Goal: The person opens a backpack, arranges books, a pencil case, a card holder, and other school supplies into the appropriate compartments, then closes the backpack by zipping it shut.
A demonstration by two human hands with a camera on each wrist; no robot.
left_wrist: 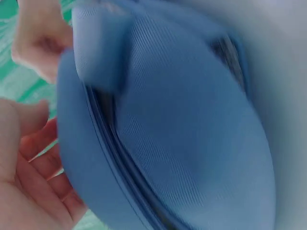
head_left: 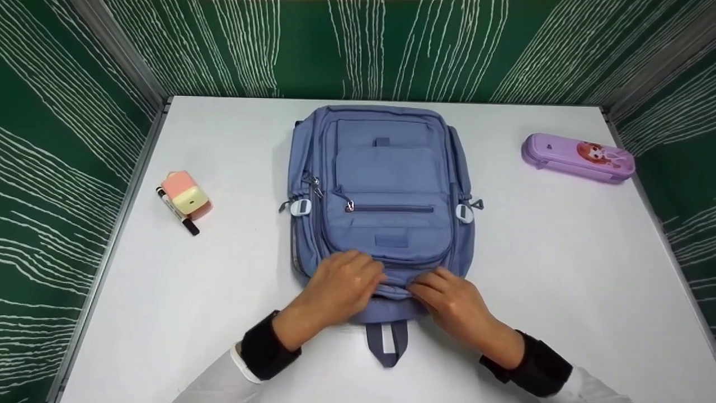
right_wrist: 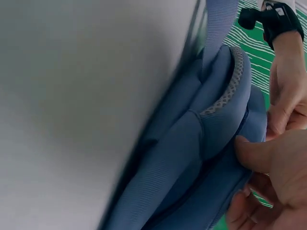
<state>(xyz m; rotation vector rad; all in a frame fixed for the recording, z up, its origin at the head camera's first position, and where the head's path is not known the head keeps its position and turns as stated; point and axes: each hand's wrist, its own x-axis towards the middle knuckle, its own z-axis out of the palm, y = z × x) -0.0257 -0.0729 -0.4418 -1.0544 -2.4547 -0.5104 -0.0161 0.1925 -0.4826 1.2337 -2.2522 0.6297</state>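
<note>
A blue backpack (head_left: 386, 173) lies front side up, its carrying loop (head_left: 388, 358) toward me. My left hand (head_left: 347, 282) is bent over the near edge of the bag, left of the middle. In the left wrist view, the left fingers (left_wrist: 48, 165) curl at the bag's edge, their tips partly hidden by the cloth, and the thumb stands apart from it. To the right, my right hand (head_left: 450, 299) pinches the same edge between thumb and fingers. The right wrist view shows the right thumb (right_wrist: 254, 153) pressed on the fabric near a dark seam. Between the hands the cloth bulges in folds.
At the left of the white table (head_left: 235, 313) lie a black-capped marker (head_left: 178, 211) and a small pink and yellow case (head_left: 187, 193), side by side. A purple pencil case (head_left: 579, 158) with a printed figure rests at the right. Green, white-streaked panels (head_left: 386, 50) enclose the table.
</note>
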